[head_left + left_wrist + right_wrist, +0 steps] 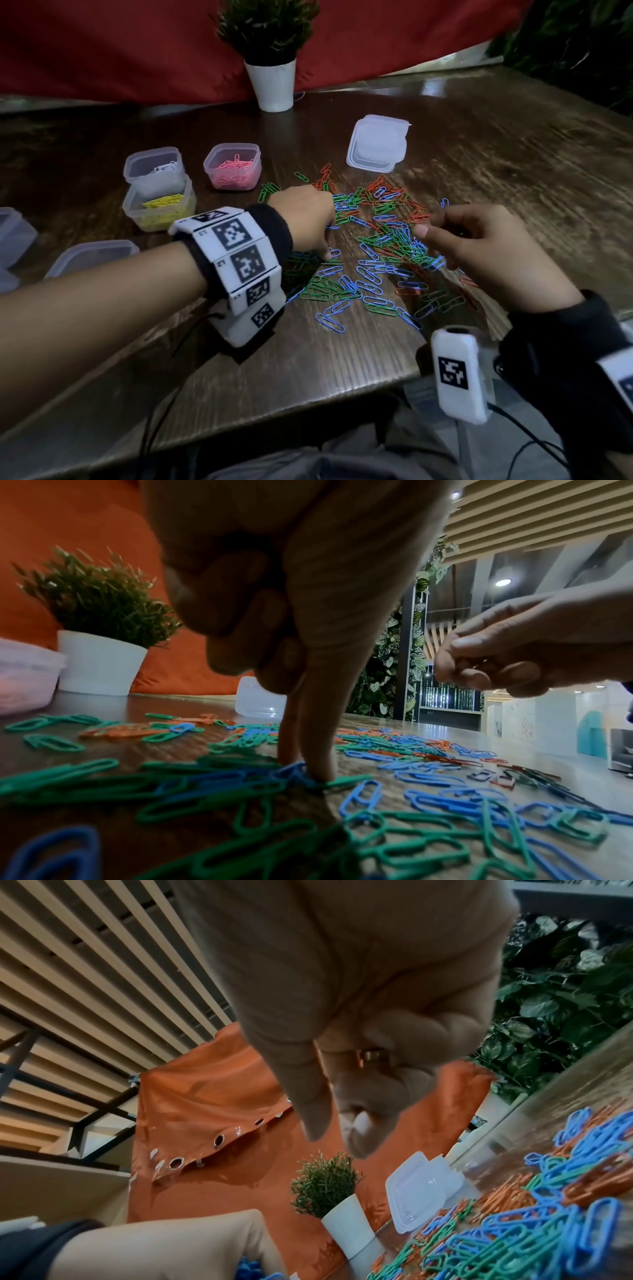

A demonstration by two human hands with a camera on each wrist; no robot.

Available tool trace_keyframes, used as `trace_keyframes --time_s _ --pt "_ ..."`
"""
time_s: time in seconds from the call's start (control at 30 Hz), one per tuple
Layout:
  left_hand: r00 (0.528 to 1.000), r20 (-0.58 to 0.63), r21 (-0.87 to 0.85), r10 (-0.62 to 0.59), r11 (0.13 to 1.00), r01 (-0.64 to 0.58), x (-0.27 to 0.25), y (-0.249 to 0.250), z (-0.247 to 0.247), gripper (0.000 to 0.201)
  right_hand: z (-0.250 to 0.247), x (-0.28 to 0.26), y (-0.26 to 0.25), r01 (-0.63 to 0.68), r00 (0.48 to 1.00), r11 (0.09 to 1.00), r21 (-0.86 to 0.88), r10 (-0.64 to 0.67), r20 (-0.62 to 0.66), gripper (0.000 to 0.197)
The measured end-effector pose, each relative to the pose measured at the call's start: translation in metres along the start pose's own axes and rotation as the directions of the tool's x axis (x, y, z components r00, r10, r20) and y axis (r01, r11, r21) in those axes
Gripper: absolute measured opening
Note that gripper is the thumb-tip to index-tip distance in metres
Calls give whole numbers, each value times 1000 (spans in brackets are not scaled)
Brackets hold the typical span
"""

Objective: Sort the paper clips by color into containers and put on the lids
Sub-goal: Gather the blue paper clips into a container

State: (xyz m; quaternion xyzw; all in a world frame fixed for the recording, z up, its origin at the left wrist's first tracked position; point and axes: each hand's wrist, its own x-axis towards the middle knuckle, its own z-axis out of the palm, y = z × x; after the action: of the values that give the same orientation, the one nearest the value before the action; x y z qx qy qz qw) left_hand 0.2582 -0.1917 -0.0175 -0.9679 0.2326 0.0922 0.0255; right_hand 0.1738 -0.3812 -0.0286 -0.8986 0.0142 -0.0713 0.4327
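A loose pile of green, blue and red paper clips (383,240) covers the middle of the wooden table (496,144). My left hand (327,255) reaches into the pile's left side. In the left wrist view its thumb and index finger pinch a blue paper clip (294,771) against the table while the other fingers stay curled. My right hand (431,246) hovers just above the pile's right side with curled fingers, and I see nothing held in it. Three open containers stand at the left: white clips (154,168), pink clips (233,166), yellow clips (159,205).
Stacked clear lids (376,144) lie behind the pile. Empty clear containers (92,255) sit at the left edge. A potted plant (274,82) stands at the back before a red cloth. The table's front edge is close to my wrists.
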Motion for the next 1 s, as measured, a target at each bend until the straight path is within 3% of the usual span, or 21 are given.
trace_keyframes --time_s 0.13,0.23,0.33,0.53,0.63,0.77,0.87,1.0 --pt "993 115 -80 40 996 -31 7 -2 1 13 -1 -1 5 -8 1000 999 53 8 -12 20" --pt "983 173 -225 63 974 -23 7 -9 1 15 1 0 6 -12 1000 997 76 13 -8 20" --pt "981 190 -432 46 901 41 2 -18 -2 13 3 1 6 -10 1000 995 96 9 6 21" --pt "974 225 -665 -24 727 171 -11 -32 -2 7 20 13 -3 27 994 996 84 -36 99 22" --pt "980 180 -794 -79 576 192 -19 -35 -3 12 25 20 -19 103 954 983 -150 -55 295 11" --pt "981 179 -940 -70 284 191 -33 -44 -10 21 31 37 -44 350 865 831 -432 -110 489 18" --pt "982 161 -987 -97 -36 158 -41 -56 -9 23 44 50 -58 482 804 713 -509 -129 580 23" --pt "993 107 -895 -46 -440 76 -60 -73 -5 25 63 60 -64 587 706 580 -565 -25 708 24"
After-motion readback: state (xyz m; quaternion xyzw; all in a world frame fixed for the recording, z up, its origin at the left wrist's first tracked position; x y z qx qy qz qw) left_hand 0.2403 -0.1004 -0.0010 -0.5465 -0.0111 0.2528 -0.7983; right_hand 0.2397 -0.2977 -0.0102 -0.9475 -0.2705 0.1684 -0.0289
